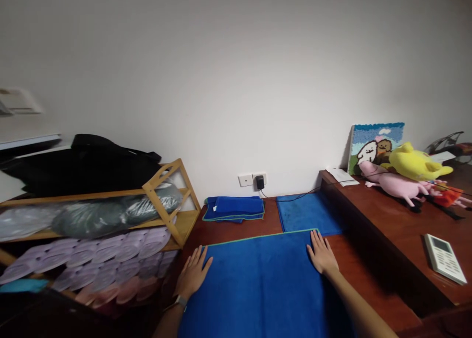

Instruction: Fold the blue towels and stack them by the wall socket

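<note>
A large blue cloth with a green-stitched far edge lies spread on the reddish-brown wooden table. My left hand rests at its far left corner, fingers stretched out and a watch on the wrist. Flat on the far right corner lies my right hand, its fingers spread. Beyond the cloth, a folded stack of dark blue cloths sits by the wall. Another blue cloth lies flat to the right of that stack. The near end of the large cloth runs out of view.
To the left stands a wooden rack with lilac slippers and a black bag. A raised ledge on the right holds plush toys, a picture and a white remote. A black plug sits in the wall socket.
</note>
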`<state>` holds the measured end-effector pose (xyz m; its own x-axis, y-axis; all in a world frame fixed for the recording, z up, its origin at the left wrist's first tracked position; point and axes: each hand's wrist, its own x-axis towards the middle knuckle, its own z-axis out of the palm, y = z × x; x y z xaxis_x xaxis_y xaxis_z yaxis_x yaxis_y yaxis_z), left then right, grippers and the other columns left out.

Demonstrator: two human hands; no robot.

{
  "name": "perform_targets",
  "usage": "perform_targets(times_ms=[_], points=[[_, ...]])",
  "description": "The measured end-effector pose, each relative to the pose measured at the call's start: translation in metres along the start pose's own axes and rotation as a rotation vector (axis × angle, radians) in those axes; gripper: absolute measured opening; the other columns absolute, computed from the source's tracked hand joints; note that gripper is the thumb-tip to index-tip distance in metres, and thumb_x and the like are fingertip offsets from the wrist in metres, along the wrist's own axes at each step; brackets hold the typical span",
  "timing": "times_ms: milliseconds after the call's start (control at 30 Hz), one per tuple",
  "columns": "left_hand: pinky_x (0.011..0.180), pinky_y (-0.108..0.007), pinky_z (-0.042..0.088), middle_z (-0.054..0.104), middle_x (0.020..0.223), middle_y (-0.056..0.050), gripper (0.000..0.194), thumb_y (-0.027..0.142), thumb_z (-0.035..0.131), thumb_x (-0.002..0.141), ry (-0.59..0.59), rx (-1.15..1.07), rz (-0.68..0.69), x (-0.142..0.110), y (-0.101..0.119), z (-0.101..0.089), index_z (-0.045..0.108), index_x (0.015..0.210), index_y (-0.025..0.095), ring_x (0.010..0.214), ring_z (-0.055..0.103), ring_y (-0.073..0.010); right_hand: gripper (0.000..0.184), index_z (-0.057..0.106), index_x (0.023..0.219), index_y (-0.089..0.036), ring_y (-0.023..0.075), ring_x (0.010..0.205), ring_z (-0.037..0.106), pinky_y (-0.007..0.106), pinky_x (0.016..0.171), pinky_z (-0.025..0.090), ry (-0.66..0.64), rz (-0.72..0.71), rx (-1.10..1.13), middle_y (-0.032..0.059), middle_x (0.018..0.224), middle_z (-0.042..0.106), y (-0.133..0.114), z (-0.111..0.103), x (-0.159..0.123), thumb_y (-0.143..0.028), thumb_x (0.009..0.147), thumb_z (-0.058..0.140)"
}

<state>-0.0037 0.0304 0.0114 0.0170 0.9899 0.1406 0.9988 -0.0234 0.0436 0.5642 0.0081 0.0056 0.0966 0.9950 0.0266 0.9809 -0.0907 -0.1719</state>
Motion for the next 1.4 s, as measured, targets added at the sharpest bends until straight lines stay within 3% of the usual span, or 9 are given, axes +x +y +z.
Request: perform_targets(times_ms=[200,333,500,633,767,1067,1167,1267,1400], points=[[0.129,-0.052,0.025,0.041,0.166,-0.014,0.069,0.053,0.028,0.102,0.066,-0.005,0.040,0.002,0.032,-0.017,0.045,0.157,0.013,0.156,0.035,-0.0284,0.073,0.016,0.167,-0.015,0.0215,0.162,0.009,0.045,0.131,0.008,0.003,-0.006,0.008,0.0036,0.174,0.016,0.000,0.000,0.001,-0.052,0.105,0.016],[0.129,-0.048,0.029,0.045,0.165,-0.010,0.064,0.051,0.024,0.106,0.106,-0.130,0.216,0.005,0.120,-0.030,0.048,0.156,0.018,0.155,0.036,-0.0264,0.072,0.016,0.167,-0.016,0.0206,0.162,0.009,0.045,0.131,0.007,-0.005,0.002,0.025,0.0022,0.174,0.016,-0.002,-0.004,-0.001,-0.053,0.105,0.016],[0.130,-0.046,0.027,0.036,0.170,-0.006,0.067,0.058,0.023,0.107,-0.042,-0.247,0.433,0.010,0.256,-0.024,0.039,0.161,0.023,0.158,0.031,-0.0233,0.072,0.015,0.167,-0.016,0.0197,0.162,0.007,0.044,0.131,0.006,-0.012,0.009,0.044,0.0017,0.174,0.015,-0.003,-0.006,0.000,-0.052,0.105,0.017],[0.131,-0.048,0.023,0.034,0.171,-0.008,0.069,0.060,0.024,0.106,-0.129,-0.253,0.437,0.016,0.297,-0.013,0.035,0.163,0.022,0.159,0.027,-0.0238,0.072,0.015,0.167,-0.015,0.0203,0.162,0.008,0.044,0.131,0.007,0.000,-0.005,0.057,0.0027,0.174,0.016,-0.003,-0.004,0.002,-0.052,0.105,0.017],[0.131,-0.048,0.020,0.030,0.172,-0.007,0.070,0.062,0.024,0.105,-0.123,-0.192,0.363,0.021,0.256,-0.011,0.033,0.163,0.023,0.160,0.025,-0.0242,0.072,0.016,0.167,-0.015,0.0201,0.162,0.007,0.044,0.131,0.007,0.004,-0.004,0.075,0.0027,0.174,0.017,-0.003,-0.005,0.002,-0.052,0.105,0.017],[0.128,-0.052,0.025,0.032,0.171,-0.010,0.072,0.058,0.027,0.102,-0.058,0.026,0.019,0.009,0.048,-0.011,0.034,0.163,0.020,0.159,0.028,-0.0274,0.071,0.015,0.167,-0.018,0.0203,0.162,0.008,0.046,0.131,0.008,-0.005,0.012,0.068,0.0021,0.174,0.016,-0.004,-0.008,-0.001,-0.052,0.105,0.017],[0.128,-0.052,0.026,0.033,0.170,-0.011,0.073,0.055,0.029,0.100,-0.060,0.063,-0.020,0.000,-0.001,-0.008,0.037,0.161,0.016,0.158,0.030,-0.0282,0.071,0.015,0.167,-0.018,0.0208,0.162,0.009,0.046,0.131,0.010,0.009,0.008,0.050,0.0028,0.174,0.017,-0.003,-0.005,0.000,-0.052,0.105,0.017],[0.128,-0.051,0.028,0.037,0.167,-0.015,0.073,0.053,0.029,0.100,-0.024,0.049,-0.027,-0.003,-0.008,-0.015,0.043,0.158,0.010,0.156,0.035,-0.0296,0.071,0.016,0.167,-0.017,0.0218,0.161,0.011,0.047,0.131,0.010,0.012,0.005,0.032,0.0035,0.174,0.018,-0.002,-0.004,0.000,-0.051,0.105,0.017],[0.128,-0.051,0.029,0.044,0.165,-0.012,0.068,0.053,0.026,0.104,0.113,-0.052,0.077,-0.001,0.066,-0.029,0.047,0.156,0.014,0.155,0.036,-0.0286,0.072,0.016,0.167,-0.015,0.0222,0.161,0.011,0.046,0.131,0.011,0.002,0.002,0.025,0.0030,0.174,0.018,-0.002,-0.004,0.000,-0.051,0.104,0.017]])
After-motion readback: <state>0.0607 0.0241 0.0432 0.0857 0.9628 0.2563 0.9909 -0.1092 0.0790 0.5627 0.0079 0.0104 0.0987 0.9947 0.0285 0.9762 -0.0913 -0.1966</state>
